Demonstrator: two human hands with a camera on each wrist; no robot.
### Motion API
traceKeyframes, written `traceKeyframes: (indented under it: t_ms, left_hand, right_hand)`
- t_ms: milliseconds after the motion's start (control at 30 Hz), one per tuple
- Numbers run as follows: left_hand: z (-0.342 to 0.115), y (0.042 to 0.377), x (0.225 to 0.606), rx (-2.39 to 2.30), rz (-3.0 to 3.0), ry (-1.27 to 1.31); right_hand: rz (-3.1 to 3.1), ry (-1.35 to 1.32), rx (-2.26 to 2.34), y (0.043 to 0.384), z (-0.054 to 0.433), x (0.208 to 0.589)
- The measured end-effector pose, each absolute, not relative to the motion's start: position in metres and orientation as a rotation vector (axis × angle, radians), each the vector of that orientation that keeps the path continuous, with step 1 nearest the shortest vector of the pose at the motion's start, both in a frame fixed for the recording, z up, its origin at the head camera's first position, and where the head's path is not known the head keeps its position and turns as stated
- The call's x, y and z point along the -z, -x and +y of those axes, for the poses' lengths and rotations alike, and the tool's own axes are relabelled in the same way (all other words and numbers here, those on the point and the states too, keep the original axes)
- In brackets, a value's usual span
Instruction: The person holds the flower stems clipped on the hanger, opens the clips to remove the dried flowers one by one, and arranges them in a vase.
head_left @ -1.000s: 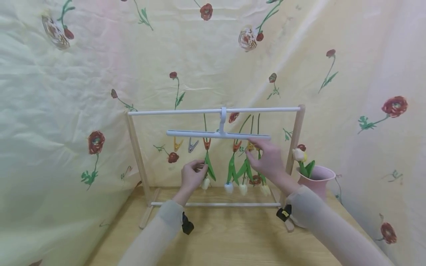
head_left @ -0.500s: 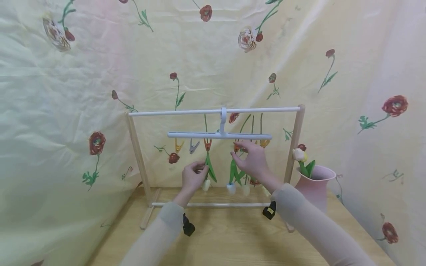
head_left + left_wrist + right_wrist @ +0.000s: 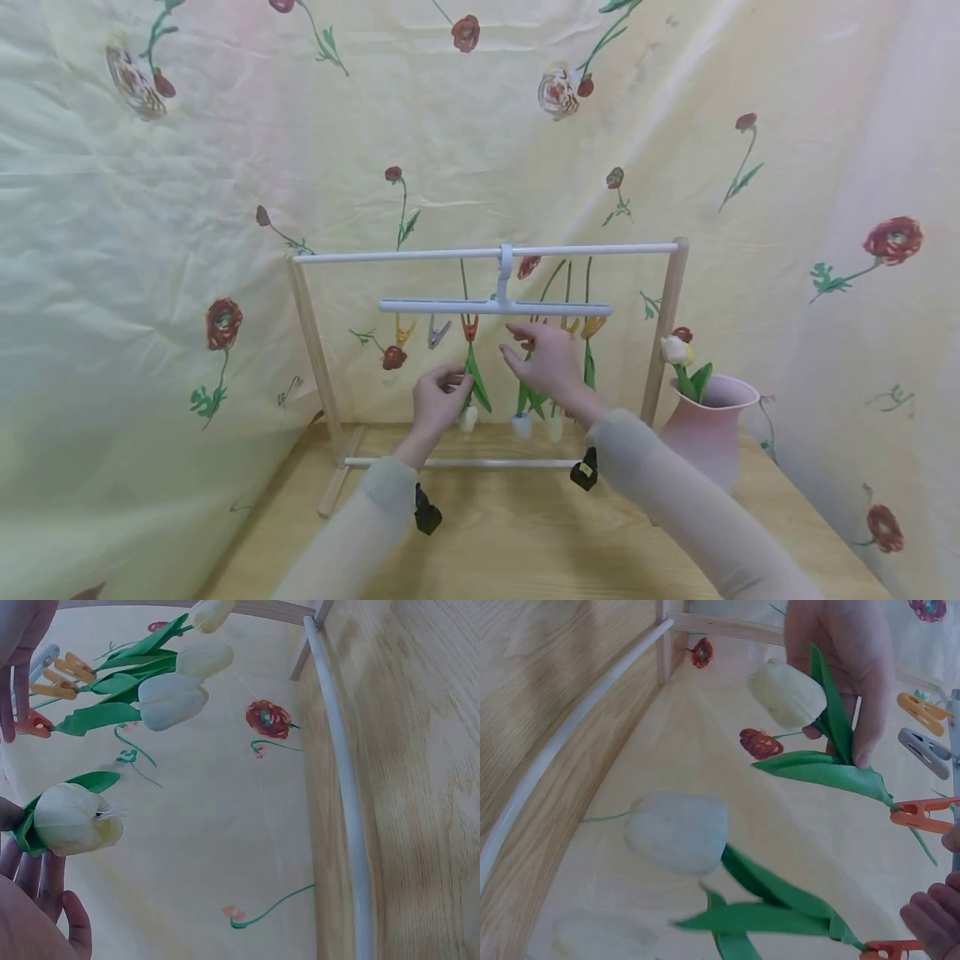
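Note:
My left hand [image 3: 441, 402] pinches a white tulip [image 3: 786, 694] by its stem and green leaves, just below its clip. The tulip hangs head down from an orange clip [image 3: 469, 327] on a pale hanger [image 3: 435, 306]. To the right, my right hand [image 3: 553, 360] is raised below the hanger, thumb and fingers apart and holding nothing. In the right wrist view its fingers are close to the orange clips. Behind it hang a bluish-white tulip [image 3: 676, 832] and other pale tulips [image 3: 204, 658], partly hidden in the head view.
The hanger hooks over the white top bar [image 3: 390, 257] of a wooden rack [image 3: 315, 358]. A yellow clip [image 3: 405, 331] and a grey clip [image 3: 438, 332] hang at its left, without flowers. A pink vase [image 3: 701, 433] with tulips stands right on the wooden table [image 3: 495, 542].
My right hand has moved left along the hanger, from the yellow clips at the right past the second orange clip. My left hand stays at the same tulip.

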State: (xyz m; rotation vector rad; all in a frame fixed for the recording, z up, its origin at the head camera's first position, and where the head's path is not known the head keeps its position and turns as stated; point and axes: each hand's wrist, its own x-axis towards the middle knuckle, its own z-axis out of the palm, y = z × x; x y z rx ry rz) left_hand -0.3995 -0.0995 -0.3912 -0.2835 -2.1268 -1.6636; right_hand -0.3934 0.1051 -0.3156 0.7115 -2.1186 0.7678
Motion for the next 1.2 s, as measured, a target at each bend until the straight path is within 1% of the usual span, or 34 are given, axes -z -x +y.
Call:
traceKeyframes:
  t_ms: [233, 633, 933, 1200]
  left_hand:
    - [-0.100, 0.400, 0.393, 1.688, -2.133, 0.274]
    - [-0.098, 0.398, 0.394, 1.671, -2.131, 0.278]
    - [-0.098, 0.396, 0.393, 1.660, -2.123, 0.302]
    - [-0.098, 0.394, 0.392, 1.636, -2.128, 0.300]
  right_hand:
    - [-2.176, -0.672, -0.917, 0.400, 0.092, 0.317]
    - [-2.187, -0.650, -0.940, 0.408, 0.068, 0.324]
    - [-2.139, -0.535, -1.099, 0.416, 0.048, 0.326]
    - [-2.078, -0.474, -1.260, 0.420, 0.042, 0.329]
